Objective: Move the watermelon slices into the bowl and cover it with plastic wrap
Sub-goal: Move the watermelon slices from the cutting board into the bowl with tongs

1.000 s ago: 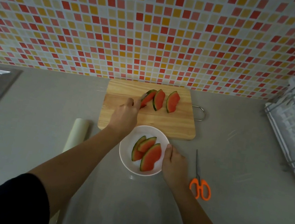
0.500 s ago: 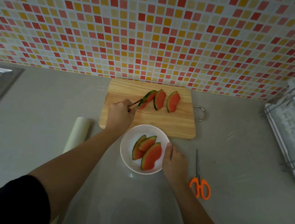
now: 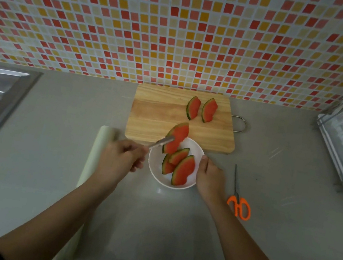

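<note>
Nearest us, our left hand (image 3: pixel 122 155) grips metal tongs (image 3: pixel 161 143), which pinch a watermelon slice (image 3: pixel 177 138) above the far rim of the white bowl (image 3: pixel 193 147). Our right hand (image 3: pixel 210 177) holds the bowl's right side, thumb at the rim. Three slices (image 3: pixel 183 169) lie inside it. A roll of plastic wrap (image 3: pixel 95 158) lies to the left and orange scissors (image 3: pixel 238 203) to the right. Beyond the bowl, two slices (image 3: pixel 193 107) rest on the cutting board (image 3: pixel 157 114) by the tiled wall (image 3: pixel 182 29).

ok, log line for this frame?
left hand: grips utensil, slice over bowl rim | right hand: holds bowl | board: two slices waiting
</note>
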{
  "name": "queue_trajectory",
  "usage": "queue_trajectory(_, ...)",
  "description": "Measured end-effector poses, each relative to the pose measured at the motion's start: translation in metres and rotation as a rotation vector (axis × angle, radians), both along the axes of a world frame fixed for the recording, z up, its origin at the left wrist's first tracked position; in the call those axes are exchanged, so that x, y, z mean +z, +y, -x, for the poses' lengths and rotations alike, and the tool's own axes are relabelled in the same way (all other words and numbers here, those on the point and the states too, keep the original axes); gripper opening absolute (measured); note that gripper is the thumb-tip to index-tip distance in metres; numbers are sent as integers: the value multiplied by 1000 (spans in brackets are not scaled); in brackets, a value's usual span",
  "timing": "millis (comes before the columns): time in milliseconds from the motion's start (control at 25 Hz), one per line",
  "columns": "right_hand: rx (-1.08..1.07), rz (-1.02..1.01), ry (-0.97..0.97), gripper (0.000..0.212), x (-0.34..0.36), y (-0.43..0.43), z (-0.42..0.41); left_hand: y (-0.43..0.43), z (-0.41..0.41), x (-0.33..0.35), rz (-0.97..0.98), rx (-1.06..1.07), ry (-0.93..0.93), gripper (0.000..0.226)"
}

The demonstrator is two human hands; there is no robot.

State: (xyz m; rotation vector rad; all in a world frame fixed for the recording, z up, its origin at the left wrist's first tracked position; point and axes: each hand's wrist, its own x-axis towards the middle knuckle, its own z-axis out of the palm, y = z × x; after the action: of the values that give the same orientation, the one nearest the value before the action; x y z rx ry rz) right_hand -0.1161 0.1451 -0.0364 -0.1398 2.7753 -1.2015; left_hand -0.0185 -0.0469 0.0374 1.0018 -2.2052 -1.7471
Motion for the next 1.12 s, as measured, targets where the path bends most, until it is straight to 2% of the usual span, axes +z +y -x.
queue_trajectory(200,11,-43,9,46,5,-1,0,17,-21,-5,246,-70,-171,22)
queue_trajectory(440,8,-45,24,44,7,-3,0,25,-9,8,772,-295,-305,34)
queue_trajectory(560,20,-40,26,42,6,-2,-2,22,-12,21,901,-314,-334,36)
queue_trajectory(640,16,-40,27,40,5,-1,-2,14,-12,33,884,-296,-277,42)
queue_trajectory(800,-5,-45,27,43,5,-2,-2,-2,33,43,648,-246,-84,46)
queue_trajectory(960,-11,-26,14,43,6,-3,-1,-3,114,15,420,-260,-107,41)
queue_trajectory(1120,40,-128,35,36,3,-2,-1,1,162,-19,392,-286,-177,25)
